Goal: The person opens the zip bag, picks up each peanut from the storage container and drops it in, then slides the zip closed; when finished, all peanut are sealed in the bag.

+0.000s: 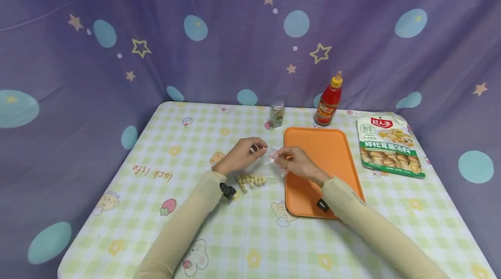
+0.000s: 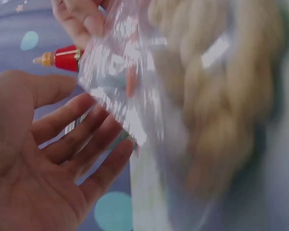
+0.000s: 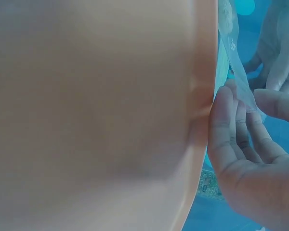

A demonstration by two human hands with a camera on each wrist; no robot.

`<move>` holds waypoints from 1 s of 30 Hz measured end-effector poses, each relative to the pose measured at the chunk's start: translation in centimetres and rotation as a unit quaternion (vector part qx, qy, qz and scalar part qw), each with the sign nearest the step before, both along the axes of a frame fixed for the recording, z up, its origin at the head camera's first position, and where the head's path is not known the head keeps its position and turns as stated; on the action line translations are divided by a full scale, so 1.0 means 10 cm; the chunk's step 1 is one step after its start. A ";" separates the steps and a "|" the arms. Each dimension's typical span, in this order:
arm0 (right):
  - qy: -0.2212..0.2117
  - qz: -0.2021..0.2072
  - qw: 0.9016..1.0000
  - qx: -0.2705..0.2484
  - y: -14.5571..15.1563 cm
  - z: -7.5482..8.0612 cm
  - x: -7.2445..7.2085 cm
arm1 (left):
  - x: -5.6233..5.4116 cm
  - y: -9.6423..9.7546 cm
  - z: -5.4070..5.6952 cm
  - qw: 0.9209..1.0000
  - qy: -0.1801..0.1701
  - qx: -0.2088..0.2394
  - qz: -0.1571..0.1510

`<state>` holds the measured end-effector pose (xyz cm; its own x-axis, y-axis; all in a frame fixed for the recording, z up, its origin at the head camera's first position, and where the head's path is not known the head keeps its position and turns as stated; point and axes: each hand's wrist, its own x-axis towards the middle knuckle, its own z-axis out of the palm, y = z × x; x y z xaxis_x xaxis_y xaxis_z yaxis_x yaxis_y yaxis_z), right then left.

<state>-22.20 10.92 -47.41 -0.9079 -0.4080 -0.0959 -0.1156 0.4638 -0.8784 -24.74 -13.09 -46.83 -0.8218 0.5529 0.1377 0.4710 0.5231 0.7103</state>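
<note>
My right hand (image 1: 295, 161) pinches a clear plastic bag (image 1: 278, 167) between thumb and fingers, over the left edge of the orange tray (image 1: 326, 148). My left hand (image 1: 244, 154) faces it with fingers loosely bent and spread. In the left wrist view its fingertips (image 2: 127, 147) lie at the crinkled plastic, with a gap between thumb and forefinger. Pale tan, knobbly pieces like unshelled peanuts (image 1: 252, 181) lie on the table just below the hands. They blur behind clear film in the left wrist view; whether it is the same bag, I cannot tell.
Behind the hands stands a small lidded seasoning jar (image 1: 277, 114). A red sauce bottle (image 1: 328, 103) with a yellow cap is beyond the tray. A green and white food pouch (image 1: 390, 145) lies at the right. A checked cloth (image 1: 156, 209) covers the table.
</note>
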 end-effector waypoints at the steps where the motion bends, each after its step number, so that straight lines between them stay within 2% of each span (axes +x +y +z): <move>1: 0.000 0.001 1.000 0.000 -0.01 0.00 0.00 | -0.01 0.03 -0.02 1.000 -0.002 0.008 0.006; 5: 0.004 0.004 1.000 -0.002 -0.02 0.00 0.00 | -0.03 0.10 -0.10 0.999 -0.013 0.031 0.038; 8: 0.009 0.000 1.000 -0.001 -0.04 0.00 0.00 | -0.03 0.13 -0.13 0.998 -0.025 0.043 0.048; 13: 0.009 -0.014 1.000 0.000 -0.06 -0.01 -0.01 | -0.01 0.16 -0.10 0.997 -0.045 0.048 0.050; 20: -0.005 -0.028 1.000 -0.008 -0.06 -0.01 -0.02 | -0.01 0.19 -0.10 0.996 -0.042 0.051 0.054; 30: -0.018 -0.057 0.998 -0.019 -0.10 -0.01 -0.08 | 0.01 0.23 -0.07 0.994 -0.061 0.059 0.074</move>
<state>-23.02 9.96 -47.49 -0.9451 -0.3056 -0.1156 -0.0322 0.4393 -0.8978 -24.60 -10.74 -47.48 -0.9077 0.4101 0.0889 0.3016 0.4903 0.8177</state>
